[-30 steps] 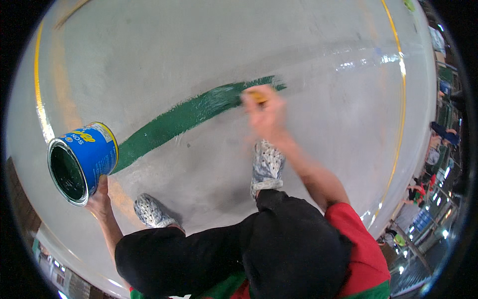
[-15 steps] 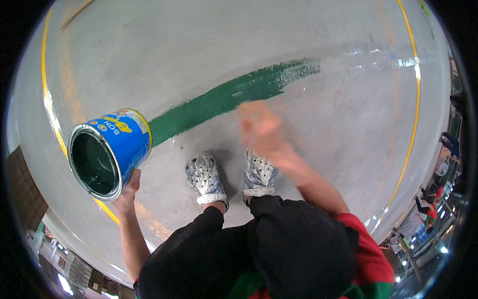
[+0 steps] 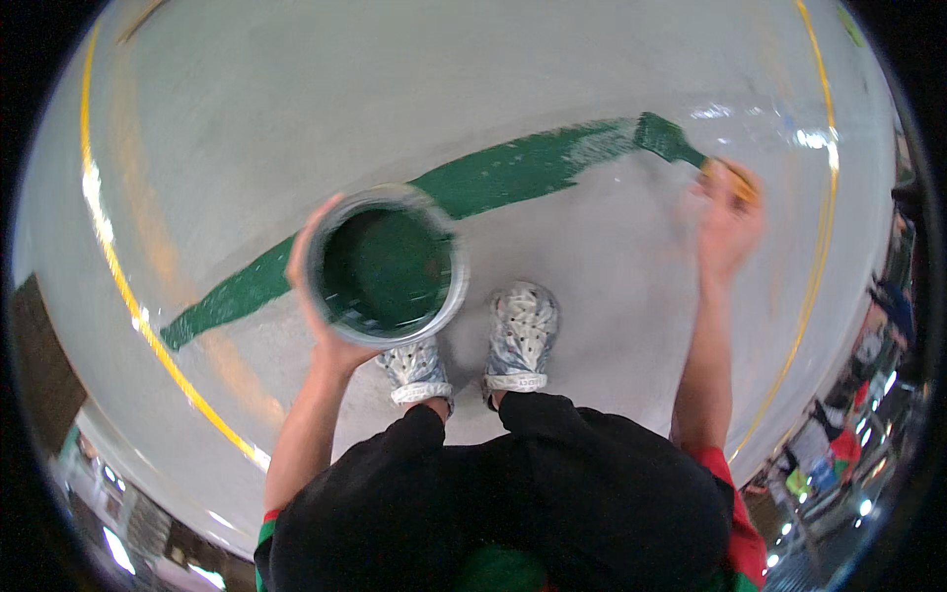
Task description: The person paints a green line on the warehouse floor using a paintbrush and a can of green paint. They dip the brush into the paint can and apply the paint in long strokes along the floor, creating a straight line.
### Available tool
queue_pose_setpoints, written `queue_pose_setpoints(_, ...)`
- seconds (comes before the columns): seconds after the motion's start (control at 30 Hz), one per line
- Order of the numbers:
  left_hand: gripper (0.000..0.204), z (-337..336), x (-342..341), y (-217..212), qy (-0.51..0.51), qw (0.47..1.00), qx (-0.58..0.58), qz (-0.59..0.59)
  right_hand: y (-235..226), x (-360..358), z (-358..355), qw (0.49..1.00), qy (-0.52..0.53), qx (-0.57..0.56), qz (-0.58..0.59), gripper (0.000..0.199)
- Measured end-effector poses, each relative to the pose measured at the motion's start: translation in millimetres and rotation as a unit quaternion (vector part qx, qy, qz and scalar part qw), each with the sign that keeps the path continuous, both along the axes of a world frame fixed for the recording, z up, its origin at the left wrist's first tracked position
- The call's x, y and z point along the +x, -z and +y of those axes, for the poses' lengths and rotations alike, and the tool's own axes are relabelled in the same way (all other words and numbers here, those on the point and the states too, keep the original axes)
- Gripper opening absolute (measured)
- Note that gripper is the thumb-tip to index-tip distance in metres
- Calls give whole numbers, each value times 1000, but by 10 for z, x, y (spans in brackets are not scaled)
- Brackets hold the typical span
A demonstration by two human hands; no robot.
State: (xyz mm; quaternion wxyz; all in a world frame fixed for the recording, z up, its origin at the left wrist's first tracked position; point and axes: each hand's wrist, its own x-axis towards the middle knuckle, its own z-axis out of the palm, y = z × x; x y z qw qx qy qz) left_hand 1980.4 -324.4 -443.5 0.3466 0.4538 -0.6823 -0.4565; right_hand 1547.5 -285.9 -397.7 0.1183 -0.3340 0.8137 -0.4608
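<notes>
Underfoot, grey floor (image 3: pixel 612 296), with marbled shoes (image 3: pixel 520 331) at six o'clock. Grips the can (image 3: pixel 458 281) at ten o'clock in the left hand (image 3: pixel 330 345), having just swung it inward, hiding part of the green stripe (image 3: pixel 523 168). Farther out, at two o'clock, has the right hand (image 3: pixel 728 227), well apart, closed on the brush (image 3: pixel 671 141), shifted from near mid-stripe to the patchy right end; whether touching floor, cannot tell. Thin coverage there, suggesting unfinished painting.
</notes>
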Motion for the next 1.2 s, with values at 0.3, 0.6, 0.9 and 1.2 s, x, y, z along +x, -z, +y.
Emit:
queue_pose_setpoints(0.3,122,-212,-557,-75,95,989,-104,35,-1224,1206,54,924,-350,-121,-98,26)
queue_pose_setpoints(0.6,111,-183,-584,-53,77,990,-108,39,-1014,1360,-41,937,-304,-42,-168,15)
queue_pose_setpoints(0.9,129,-135,-397,159,54,994,-89,34,-360,478,190,901,-73,-174,-390,15)
queue_pose_setpoints(1.2,133,1,-102,69,-15,998,-55,-8,655,912,54,968,-135,-38,-209,12)
